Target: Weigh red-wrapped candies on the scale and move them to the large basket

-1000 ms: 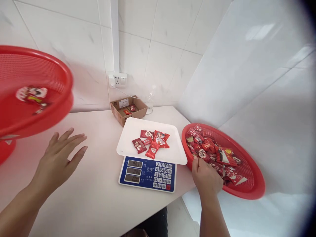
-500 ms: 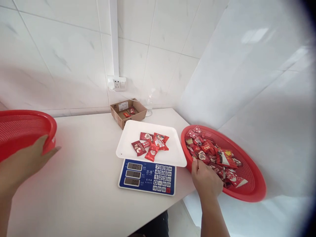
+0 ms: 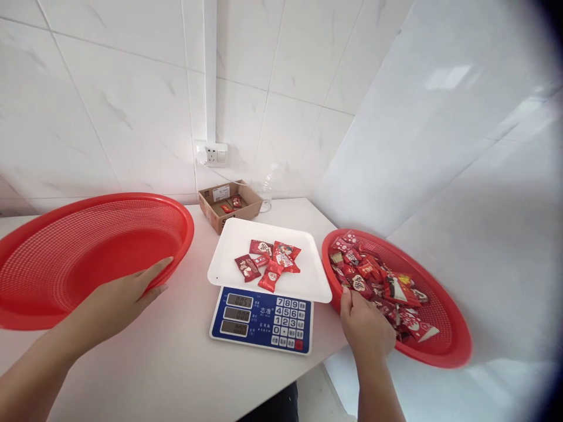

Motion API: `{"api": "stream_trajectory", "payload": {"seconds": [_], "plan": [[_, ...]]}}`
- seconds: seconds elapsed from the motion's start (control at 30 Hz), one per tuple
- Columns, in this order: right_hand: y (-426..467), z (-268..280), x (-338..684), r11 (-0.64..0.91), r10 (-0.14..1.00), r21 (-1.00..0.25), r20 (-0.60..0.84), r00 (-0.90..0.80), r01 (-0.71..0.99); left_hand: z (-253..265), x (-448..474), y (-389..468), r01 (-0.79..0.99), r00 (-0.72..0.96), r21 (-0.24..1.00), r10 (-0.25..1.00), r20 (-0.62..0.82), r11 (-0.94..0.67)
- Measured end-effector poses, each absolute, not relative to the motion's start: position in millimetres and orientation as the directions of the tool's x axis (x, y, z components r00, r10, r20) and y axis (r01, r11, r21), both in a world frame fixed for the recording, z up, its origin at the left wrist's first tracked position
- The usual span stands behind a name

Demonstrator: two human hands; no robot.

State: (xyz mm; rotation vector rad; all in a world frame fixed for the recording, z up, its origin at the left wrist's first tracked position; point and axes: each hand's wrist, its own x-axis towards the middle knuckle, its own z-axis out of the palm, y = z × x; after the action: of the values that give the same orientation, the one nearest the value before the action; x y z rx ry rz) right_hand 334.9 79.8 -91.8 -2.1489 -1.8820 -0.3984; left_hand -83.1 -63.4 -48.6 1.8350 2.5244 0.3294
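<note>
My left hand (image 3: 121, 299) grips the near right rim of a red plastic basket (image 3: 109, 258), which holds nothing visible and tilts a little. On the right, my right hand (image 3: 367, 325) is closed on the rim of a second red basket (image 3: 448, 310), its fingers partly hidden behind the rim. Many wrapped candies (image 3: 369, 269) in red and dark red lie in that basket. Between the two baskets stands a digital scale (image 3: 261, 319) with a blue keypad. Several wrapped candies (image 3: 271, 274) rest on the scale's white tray (image 3: 303, 284).
Behind the scale is a small open cardboard box (image 3: 246, 214) with a few candies inside. A clear plastic bottle (image 3: 269, 184) stands near the wall, below and right of a power socket (image 3: 212, 155). All this is on a white table (image 3: 193, 375).
The left basket has moved right, closer to the scale, with my left hand on its rim. My right hand and its basket stay nearly where they were.
</note>
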Motion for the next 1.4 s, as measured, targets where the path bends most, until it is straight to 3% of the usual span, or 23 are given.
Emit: {"api": "stream_trajectory", "payload": {"seconds": [0.1,0.33,0.53,0.73,1.17,1.4], "plan": [[80,-91,334,-0.128,0.925,-0.01,0.359,0.123,0.992,-43,-79,-61,0.963,-0.238,0.139,0.971,0.026,0.232],[78,-82,329,-0.159,0.943,0.021,0.3,0.145,0.987,-46,-61,-39,0.974,-0.111,0.217,0.976,0.185,0.069],[75,-75,327,-0.177,0.955,0.017,0.245,0.168,0.984,-19,-15,2,0.94,0.163,0.303,0.987,-0.001,-0.155],[75,-72,325,-0.189,0.962,0.011,0.201,0.183,0.982,-11,17,43,0.905,0.329,0.305,0.942,-0.063,-0.296],[78,-86,332,-0.122,0.93,0.024,0.352,0.106,0.992,-9,51,78,0.964,0.238,0.154,0.959,-0.155,-0.215],[79,-95,337,-0.1,0.903,0.022,0.423,0.081,0.995,-11,43,83,0.956,0.255,0.193,0.95,-0.178,-0.22]]}}
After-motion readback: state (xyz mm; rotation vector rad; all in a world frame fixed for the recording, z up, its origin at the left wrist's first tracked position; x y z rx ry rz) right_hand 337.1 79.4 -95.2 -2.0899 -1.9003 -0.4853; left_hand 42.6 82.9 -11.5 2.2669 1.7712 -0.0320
